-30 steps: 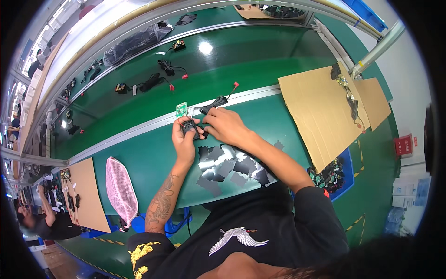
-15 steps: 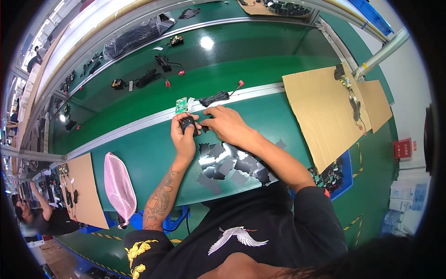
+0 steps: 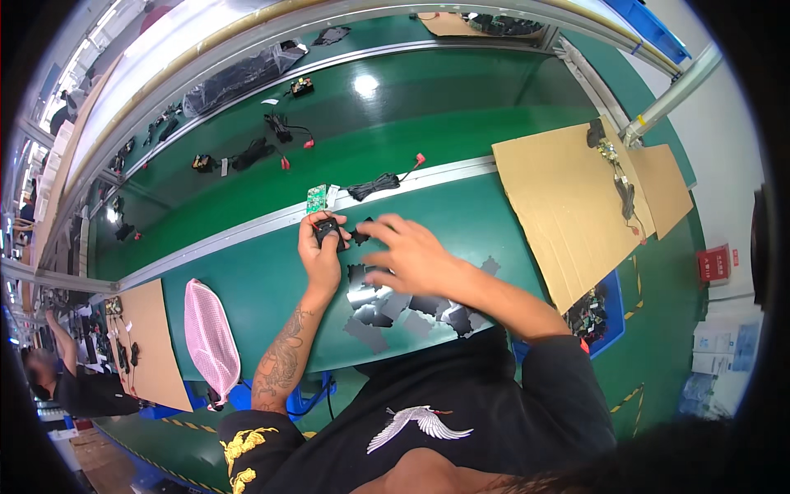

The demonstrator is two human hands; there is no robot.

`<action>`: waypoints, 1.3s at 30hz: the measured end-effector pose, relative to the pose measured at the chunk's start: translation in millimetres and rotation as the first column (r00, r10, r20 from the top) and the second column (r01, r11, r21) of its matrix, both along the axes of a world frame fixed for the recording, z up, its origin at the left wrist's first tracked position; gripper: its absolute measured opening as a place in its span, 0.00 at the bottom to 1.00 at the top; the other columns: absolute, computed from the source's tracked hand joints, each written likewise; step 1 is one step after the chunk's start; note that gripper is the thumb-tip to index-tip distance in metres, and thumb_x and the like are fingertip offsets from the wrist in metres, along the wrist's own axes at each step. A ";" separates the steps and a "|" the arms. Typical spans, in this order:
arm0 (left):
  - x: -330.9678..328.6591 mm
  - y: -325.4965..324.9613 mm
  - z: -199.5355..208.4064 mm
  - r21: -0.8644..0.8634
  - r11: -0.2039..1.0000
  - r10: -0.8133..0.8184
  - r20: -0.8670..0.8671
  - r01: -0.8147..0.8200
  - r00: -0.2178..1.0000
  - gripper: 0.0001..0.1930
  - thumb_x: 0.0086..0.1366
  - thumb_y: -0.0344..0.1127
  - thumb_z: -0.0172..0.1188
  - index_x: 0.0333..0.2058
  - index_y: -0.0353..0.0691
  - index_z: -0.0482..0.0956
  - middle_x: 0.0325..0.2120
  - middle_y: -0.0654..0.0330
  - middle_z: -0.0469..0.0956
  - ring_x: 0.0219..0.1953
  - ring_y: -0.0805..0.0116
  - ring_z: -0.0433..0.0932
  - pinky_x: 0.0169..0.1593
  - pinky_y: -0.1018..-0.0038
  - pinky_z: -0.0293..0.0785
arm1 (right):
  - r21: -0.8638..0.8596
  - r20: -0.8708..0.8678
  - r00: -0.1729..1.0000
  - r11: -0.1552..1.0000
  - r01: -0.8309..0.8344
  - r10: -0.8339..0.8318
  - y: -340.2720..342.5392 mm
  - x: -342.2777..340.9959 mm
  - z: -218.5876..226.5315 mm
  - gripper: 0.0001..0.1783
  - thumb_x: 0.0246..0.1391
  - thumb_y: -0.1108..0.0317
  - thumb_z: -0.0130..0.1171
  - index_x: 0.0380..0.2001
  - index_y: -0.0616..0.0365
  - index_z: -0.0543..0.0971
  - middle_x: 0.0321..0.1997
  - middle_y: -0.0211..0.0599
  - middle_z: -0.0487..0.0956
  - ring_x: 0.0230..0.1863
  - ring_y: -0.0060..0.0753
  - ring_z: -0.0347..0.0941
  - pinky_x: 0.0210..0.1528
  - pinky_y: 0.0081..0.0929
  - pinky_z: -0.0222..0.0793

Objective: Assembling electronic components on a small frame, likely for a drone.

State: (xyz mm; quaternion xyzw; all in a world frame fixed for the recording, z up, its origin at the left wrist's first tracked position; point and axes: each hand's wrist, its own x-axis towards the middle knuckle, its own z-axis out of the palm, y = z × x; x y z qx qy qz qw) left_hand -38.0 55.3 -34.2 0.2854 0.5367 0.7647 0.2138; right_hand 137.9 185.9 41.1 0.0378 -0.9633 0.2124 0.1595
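My left hand (image 3: 319,265) grips a small black plastic housing (image 3: 328,232), its thumb resting on top. Just beyond the fingertips lies a green circuit board (image 3: 316,198), with a red wire between it and the housing. My right hand (image 3: 418,257) is slightly blurred, its fingers spread and holding nothing visible. It hovers above a heap of thin grey-black cut sheets (image 3: 395,313), some of them shiny. One small dark cut piece (image 3: 360,236) sits by itself between the two hands. A bundled black cable (image 3: 374,187) with a red plug lies behind them on the metal rail.
Cardboard sheets lie at the right (image 3: 559,214) and left (image 3: 144,337) with wired parts on them. A pink mesh bag (image 3: 211,333) is on the bench's left side. Beyond the rail, several cable assemblies rest on a green surface. A blue bin (image 3: 607,309) of parts stands lower right.
My right hand has drawn back from the small dark piece toward the sheet heap, its fingers spreading. The left hand keeps hold of the housing. The whole view has shifted slightly.
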 end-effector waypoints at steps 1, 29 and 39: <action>3.7 -3.1 1.3 -0.001 1.000 0.002 0.013 -0.002 1.000 0.16 0.68 0.19 0.50 0.53 0.37 0.71 0.46 0.50 0.81 0.36 0.71 0.80 0.37 0.75 0.81 | -0.008 0.002 1.000 1.000 -0.002 0.002 -4.6 10.3 5.7 0.18 0.55 0.53 0.72 0.45 0.50 0.90 0.68 0.42 0.74 0.68 0.49 0.68 0.63 0.47 0.73; 9.3 0.2 7.7 -0.041 0.990 -0.131 0.011 0.131 0.991 0.15 0.70 0.19 0.50 0.54 0.35 0.69 0.47 0.50 0.81 0.37 0.69 0.80 0.41 0.71 0.82 | 0.226 -0.186 0.982 0.971 0.083 -0.040 8.1 16.0 -29.2 0.11 0.55 0.64 0.72 0.40 0.53 0.84 0.39 0.29 0.80 0.41 0.37 0.78 0.43 0.36 0.73; 17.3 -1.8 11.0 -0.069 0.940 -0.332 0.055 0.335 0.942 0.26 0.59 0.17 0.43 0.57 0.35 0.70 0.49 0.49 0.80 0.42 0.64 0.83 0.46 0.65 0.84 | -0.810 0.076 0.948 0.535 0.239 -0.308 -12.3 11.1 -1.3 0.20 0.66 0.80 0.54 0.59 0.60 0.81 0.39 0.36 0.80 0.30 0.29 0.75 0.34 0.26 0.70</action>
